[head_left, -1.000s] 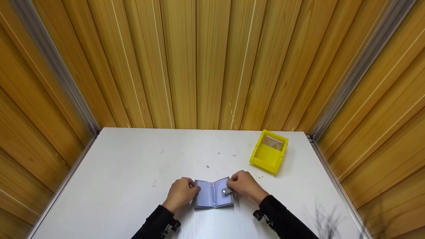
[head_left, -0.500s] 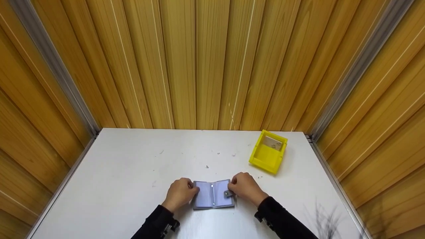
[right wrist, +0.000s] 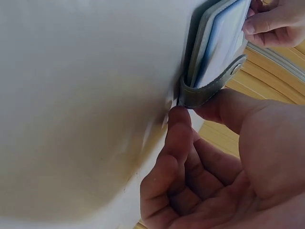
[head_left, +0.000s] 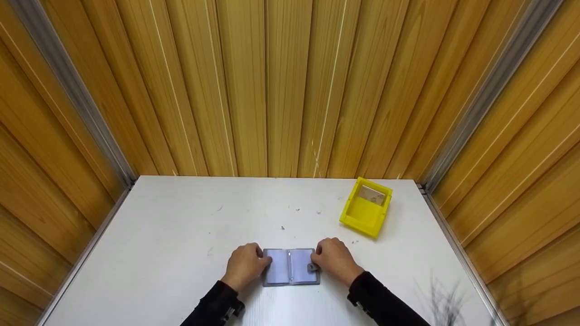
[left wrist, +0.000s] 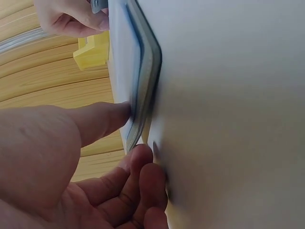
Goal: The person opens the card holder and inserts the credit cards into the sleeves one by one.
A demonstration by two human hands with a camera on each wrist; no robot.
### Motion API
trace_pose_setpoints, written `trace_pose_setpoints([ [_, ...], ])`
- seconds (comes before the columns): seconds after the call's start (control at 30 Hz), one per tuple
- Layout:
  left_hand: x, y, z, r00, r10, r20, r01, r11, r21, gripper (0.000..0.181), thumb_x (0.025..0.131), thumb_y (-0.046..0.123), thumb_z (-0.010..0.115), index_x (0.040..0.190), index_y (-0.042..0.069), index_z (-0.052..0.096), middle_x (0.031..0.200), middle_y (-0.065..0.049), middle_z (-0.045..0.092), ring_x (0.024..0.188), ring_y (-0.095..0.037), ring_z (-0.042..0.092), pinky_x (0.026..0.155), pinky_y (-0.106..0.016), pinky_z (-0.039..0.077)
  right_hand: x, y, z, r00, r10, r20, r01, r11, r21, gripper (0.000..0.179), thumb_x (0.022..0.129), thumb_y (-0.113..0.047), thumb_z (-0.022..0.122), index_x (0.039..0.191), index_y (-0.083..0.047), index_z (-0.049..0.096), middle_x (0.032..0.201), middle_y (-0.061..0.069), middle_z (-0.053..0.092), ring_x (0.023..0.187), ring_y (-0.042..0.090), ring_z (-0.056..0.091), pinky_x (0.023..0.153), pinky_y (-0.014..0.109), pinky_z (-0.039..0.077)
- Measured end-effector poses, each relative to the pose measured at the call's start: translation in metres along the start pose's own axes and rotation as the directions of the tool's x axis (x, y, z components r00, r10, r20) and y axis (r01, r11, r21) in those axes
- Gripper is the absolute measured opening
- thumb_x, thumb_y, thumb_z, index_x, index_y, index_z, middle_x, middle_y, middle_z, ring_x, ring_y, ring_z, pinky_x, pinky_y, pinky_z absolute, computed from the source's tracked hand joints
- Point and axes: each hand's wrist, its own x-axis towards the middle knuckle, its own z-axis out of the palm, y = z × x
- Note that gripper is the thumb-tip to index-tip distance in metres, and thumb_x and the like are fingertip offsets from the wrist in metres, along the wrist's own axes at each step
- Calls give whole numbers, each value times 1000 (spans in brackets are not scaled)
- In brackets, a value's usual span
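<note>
A small grey card holder lies spread on the white table near its front, clear bluish sleeves on both halves and a metal binding strip along its middle. My left hand pinches its left edge; in the left wrist view the thumb presses on the sleeves and the curled fingers meet the outer edge. At the right edge my right hand pinches the cover beside the snap strap. The right wrist view shows that strap bent up over the edge, its metal snap facing inward.
A yellow open bin with a clear window pane at its far end stands at the back right of the white table. Small dark specks dot the tabletop. Wood-patterned walls rise behind and on both sides.
The card holder's halves have been spread flatter, the right one lowering most. My right hand has moved slightly down with the strap; the left hand has stayed nearly still.
</note>
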Motion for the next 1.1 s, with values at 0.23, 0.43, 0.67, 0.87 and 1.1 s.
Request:
trace_pose_setpoints([
  [0.23, 0, 3, -2, 1000, -18, 17, 18, 1000, -12, 24, 90, 26, 87, 88, 8, 71, 82, -5, 72, 76, -20, 63, 70, -38, 52, 4, -5, -7, 1000, 18, 15, -17, 1000, -17, 17, 93, -22, 80, 81, -11, 76, 82, 1, 66, 80, 18, 57, 76, 35, 47],
  [0.43, 0, 5, -3, 999, -33, 34, 34, 999, -8, 25, 92, 28, 86, 89, 9, 71, 82, -4, 71, 75, -20, 63, 70, -37, 51, 9, -10, -14, 1000, 3, 10, -3, 999, -36, 16, 96, -22, 80, 85, -11, 79, 84, 2, 68, 87, 19, 58, 84, 42, 51],
  [0.67, -2, 6, -6, 999, -22, 42, 23, 1000, -18, 27, 92, 31, 86, 90, 8, 72, 82, -4, 71, 74, -19, 62, 68, -37, 50, 14, -13, -20, 998, -33, 57, 34, 999, -24, 15, 101, -23, 78, 92, -12, 82, 87, 1, 70, 90, 19, 59, 86, 41, 52],
  [0.87, -7, 8, -12, 999, 17, 36, -16, 999, -29, 29, 89, 33, 86, 84, 11, 70, 76, -1, 67, 71, -18, 59, 65, -35, 45, 17, -11, -22, 990, -89, 114, 95, 994, -47, 13, 99, -23, 80, 93, -12, 82, 89, 1, 70, 92, 19, 58, 85, 41, 52],
  [1.1, -14, 7, -16, 997, 52, 58, -50, 998, -31, 33, 89, 37, 88, 79, 13, 67, 72, 1, 64, 69, -17, 56, 63, -33, 43, 22, -10, -17, 982, -119, 147, 132, 988, -77, 11, 95, -22, 84, 88, -13, 82, 84, -1, 69, 88, 19, 58, 85, 42, 50],
])
